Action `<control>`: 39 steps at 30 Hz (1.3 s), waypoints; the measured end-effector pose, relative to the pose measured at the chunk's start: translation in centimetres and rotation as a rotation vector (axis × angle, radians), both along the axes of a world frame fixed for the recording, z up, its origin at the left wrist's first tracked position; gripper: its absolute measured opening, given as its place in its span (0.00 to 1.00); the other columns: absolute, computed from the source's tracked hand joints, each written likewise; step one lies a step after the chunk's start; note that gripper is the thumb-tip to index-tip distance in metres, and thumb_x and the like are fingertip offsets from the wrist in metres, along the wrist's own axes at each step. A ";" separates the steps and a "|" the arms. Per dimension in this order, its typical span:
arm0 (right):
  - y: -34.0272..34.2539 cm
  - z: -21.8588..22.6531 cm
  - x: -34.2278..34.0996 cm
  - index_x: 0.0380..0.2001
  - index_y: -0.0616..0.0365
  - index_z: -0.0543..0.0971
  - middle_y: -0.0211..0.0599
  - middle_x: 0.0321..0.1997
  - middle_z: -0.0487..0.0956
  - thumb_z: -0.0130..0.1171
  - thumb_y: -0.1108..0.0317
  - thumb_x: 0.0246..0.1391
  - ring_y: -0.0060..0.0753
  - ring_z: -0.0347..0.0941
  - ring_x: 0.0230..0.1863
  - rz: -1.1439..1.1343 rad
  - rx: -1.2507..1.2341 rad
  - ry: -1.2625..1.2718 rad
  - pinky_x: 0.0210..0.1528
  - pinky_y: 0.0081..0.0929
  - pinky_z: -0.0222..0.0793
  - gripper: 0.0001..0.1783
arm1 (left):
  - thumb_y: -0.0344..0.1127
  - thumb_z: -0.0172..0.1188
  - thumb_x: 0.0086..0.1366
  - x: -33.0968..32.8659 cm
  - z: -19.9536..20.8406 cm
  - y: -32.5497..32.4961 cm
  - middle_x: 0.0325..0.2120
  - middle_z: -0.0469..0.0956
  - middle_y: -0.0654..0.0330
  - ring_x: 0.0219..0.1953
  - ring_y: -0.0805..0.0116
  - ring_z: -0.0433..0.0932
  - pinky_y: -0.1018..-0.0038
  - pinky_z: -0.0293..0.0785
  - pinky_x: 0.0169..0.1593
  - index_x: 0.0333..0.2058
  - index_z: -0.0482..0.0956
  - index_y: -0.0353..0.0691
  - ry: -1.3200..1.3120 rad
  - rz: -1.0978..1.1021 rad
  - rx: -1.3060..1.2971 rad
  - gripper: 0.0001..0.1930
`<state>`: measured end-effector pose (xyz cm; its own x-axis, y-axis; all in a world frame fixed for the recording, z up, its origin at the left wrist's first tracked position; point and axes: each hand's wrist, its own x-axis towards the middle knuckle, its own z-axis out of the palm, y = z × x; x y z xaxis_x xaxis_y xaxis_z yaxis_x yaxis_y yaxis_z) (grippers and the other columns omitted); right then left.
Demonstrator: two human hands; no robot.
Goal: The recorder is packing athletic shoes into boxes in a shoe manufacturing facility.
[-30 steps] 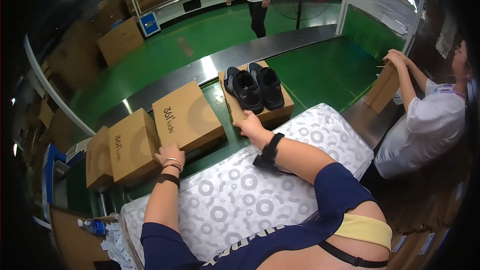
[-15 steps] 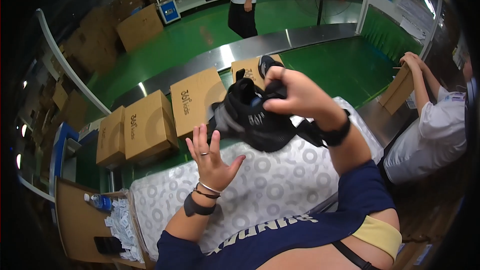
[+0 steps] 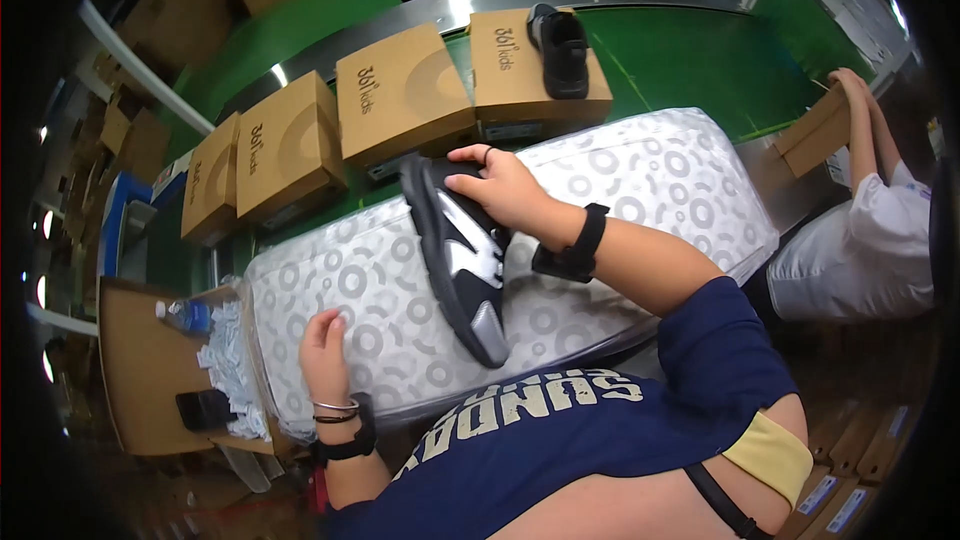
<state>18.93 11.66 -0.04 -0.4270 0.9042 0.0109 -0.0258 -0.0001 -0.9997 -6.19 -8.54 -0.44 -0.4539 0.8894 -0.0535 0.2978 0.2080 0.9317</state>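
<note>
My right hand (image 3: 510,195) grips a black sneaker (image 3: 462,260) with silver-grey side panels at its heel end. The shoe is turned on its side above a padded surface in patterned wrapping (image 3: 590,170), its toe pointing toward me and its dark sole to the left. My left hand (image 3: 325,355) is over the left part of that surface, apart from the shoe. Its fingers are loosely curved, and I see nothing held in them. Another black sneaker (image 3: 565,55) rests on the rightmost brown shoebox (image 3: 490,90).
More brown shoeboxes (image 3: 400,90) line the far side on a green belt. At the left, an open carton (image 3: 130,380) holds small white packets (image 3: 230,365), a water bottle (image 3: 185,315) and a black phone-like object (image 3: 203,410). A co-worker (image 3: 850,250) at right holds a brown box (image 3: 815,135).
The sneaker has come lower and nearer me, turning its side and sole into view. My left hand has moved left, away from it, its spread fingers drawing together. The view has tilted downward.
</note>
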 end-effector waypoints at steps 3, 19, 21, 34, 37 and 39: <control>-0.7 -0.3 0.5 0.42 0.62 0.70 0.40 0.30 0.76 0.58 0.63 0.44 0.26 0.72 0.31 -0.047 -0.092 -0.212 0.34 0.22 0.68 0.22 | 0.41 0.56 0.55 -2.9 -2.0 -4.4 0.36 0.74 0.50 0.40 0.58 0.72 0.67 0.66 0.44 0.38 0.73 0.34 0.940 0.311 -0.383 0.17; -1.8 -1.4 1.2 0.45 0.62 0.68 0.34 0.30 0.74 0.53 0.67 0.49 0.19 0.69 0.28 -0.044 -0.035 -0.202 0.32 0.15 0.65 0.19 | 0.50 0.50 0.55 -3.5 -5.2 -6.6 0.54 0.58 0.42 0.56 0.42 0.54 0.55 0.48 0.57 0.54 0.59 0.39 1.073 0.424 -0.697 0.32; -1.8 -1.4 1.3 0.44 0.63 0.69 0.39 0.32 0.76 0.53 0.66 0.48 0.26 0.71 0.29 -0.067 0.049 -0.247 0.34 0.20 0.66 0.19 | 0.50 0.51 0.54 -3.7 -5.0 -6.3 0.53 0.60 0.44 0.55 0.47 0.56 0.54 0.49 0.56 0.54 0.59 0.36 0.994 0.387 -0.617 0.32; -1.4 12.5 3.0 0.43 0.66 0.68 0.32 0.32 0.73 0.52 0.77 0.33 0.17 0.67 0.29 0.255 0.040 -0.039 0.31 0.17 0.65 0.25 | 0.41 0.58 0.50 14.8 13.8 8.5 0.40 0.69 0.46 0.38 0.51 0.70 0.66 0.66 0.44 0.46 0.68 0.32 0.733 -1.021 0.362 0.26; -1.3 7.4 12.7 0.43 0.66 0.69 0.34 0.34 0.74 0.50 0.77 0.36 0.23 0.70 0.31 0.030 -0.073 -0.015 0.35 0.20 0.67 0.23 | 0.42 0.58 0.50 15.5 13.2 9.4 0.39 0.70 0.47 0.39 0.52 0.70 0.66 0.66 0.43 0.46 0.68 0.36 0.578 -1.095 0.567 0.26; -3.0 2.5 17.2 0.36 0.63 0.73 0.33 0.33 0.74 0.58 0.71 0.38 0.24 0.70 0.33 -0.206 -0.443 -0.175 0.34 0.19 0.66 0.17 | 0.45 0.56 0.51 16.3 11.0 11.6 0.40 0.71 0.47 0.41 0.50 0.70 0.64 0.65 0.44 0.47 0.67 0.37 0.678 -1.192 0.356 0.26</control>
<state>36.10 8.70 2.42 -0.2010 0.8714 -0.4475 0.0972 -0.4369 -0.8943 10.09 3.01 10.53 0.7205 0.6715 0.1731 0.5296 -0.6940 0.4877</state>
